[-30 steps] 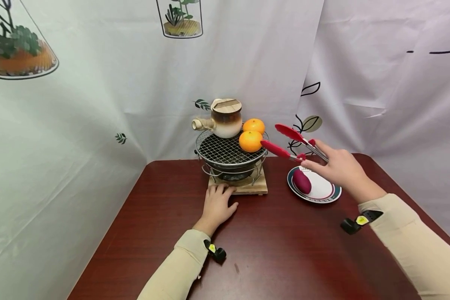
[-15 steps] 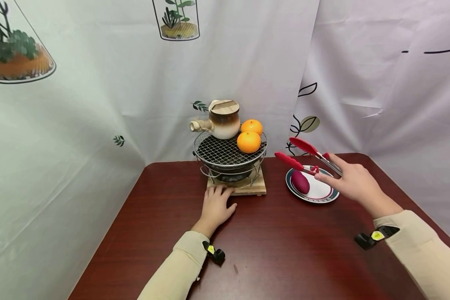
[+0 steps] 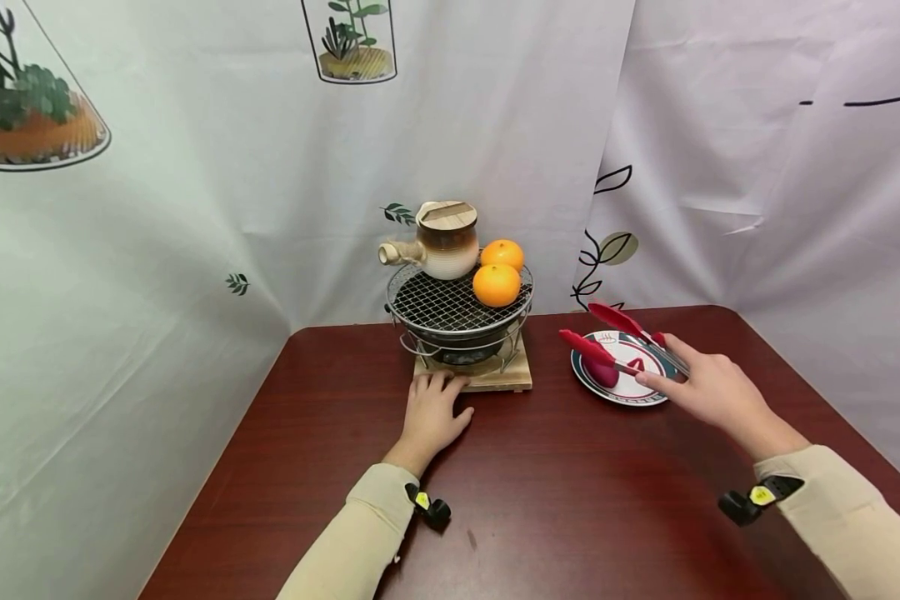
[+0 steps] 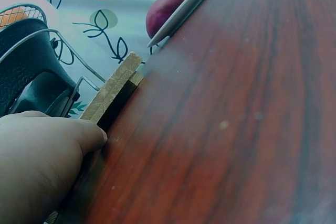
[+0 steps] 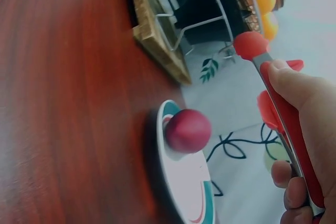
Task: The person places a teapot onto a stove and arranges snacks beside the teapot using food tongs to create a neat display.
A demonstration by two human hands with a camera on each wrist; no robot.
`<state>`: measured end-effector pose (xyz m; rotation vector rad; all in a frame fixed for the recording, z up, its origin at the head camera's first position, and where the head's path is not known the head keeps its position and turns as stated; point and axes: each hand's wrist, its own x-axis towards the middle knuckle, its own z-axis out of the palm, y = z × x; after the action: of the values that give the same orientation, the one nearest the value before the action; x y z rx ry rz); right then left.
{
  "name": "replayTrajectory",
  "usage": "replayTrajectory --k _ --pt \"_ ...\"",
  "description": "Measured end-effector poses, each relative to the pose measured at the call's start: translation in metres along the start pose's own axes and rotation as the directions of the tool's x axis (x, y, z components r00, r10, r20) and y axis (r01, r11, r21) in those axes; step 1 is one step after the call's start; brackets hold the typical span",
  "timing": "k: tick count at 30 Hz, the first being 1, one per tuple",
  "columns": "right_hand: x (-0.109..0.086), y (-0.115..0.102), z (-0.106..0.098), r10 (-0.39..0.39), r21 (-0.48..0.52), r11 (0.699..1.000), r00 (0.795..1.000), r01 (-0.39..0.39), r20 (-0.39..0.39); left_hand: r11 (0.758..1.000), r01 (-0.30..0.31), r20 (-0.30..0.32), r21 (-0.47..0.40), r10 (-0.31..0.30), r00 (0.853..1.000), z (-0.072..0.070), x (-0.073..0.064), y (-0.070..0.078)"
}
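Observation:
My right hand [image 3: 708,385] grips a pair of red-tipped tongs [image 5: 286,114], their arms spread with nothing between the tips. In the head view the tongs overlap a white plate [image 3: 633,393] with a dark green rim. On that plate lies a purple oval thing like a sweet potato [image 5: 188,131], partly hidden by the tongs in the head view. My left hand [image 3: 431,421] rests with its fingers at the front edge of a wooden board [image 3: 502,379]. Above that board stands a round black grill [image 3: 450,304] with a wire mesh top.
Two oranges [image 3: 497,286] sit on the grill's right side. Beside them stands a brown and cream pot [image 3: 450,250] with a wooden lid and a side handle pointing left. A printed cloth [image 3: 307,208] hangs behind the dark red table [image 3: 540,483].
My right hand has moved right and down with the tongs, from beside the oranges to over the plate. The left hand stays at the board.

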<state>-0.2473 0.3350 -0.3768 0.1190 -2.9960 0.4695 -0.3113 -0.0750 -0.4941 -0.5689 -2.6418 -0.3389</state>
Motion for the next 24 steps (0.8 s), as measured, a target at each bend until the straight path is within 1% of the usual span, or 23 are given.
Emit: replayTrajectory --k 9,16,24 --pt "-0.009 0.012 0.011 0.016 0.001 1.000 1.000 -0.016 0.015 1.000 0.002 0.005 -0.002 -0.002 1.000 0.000 0.000 0.001" --pt "-0.010 0.020 0.018 0.027 -0.016 1.000 0.999 -0.027 0.019 1.000 0.000 -0.001 -0.018 0.000 1.000 0.000 0.000 0.001" --pt "-0.012 0.023 0.026 0.032 -0.007 0.999 0.999 -0.032 0.036 1.000 -0.003 -0.003 -0.020 0.003 1.000 -0.001 -0.001 0.000"
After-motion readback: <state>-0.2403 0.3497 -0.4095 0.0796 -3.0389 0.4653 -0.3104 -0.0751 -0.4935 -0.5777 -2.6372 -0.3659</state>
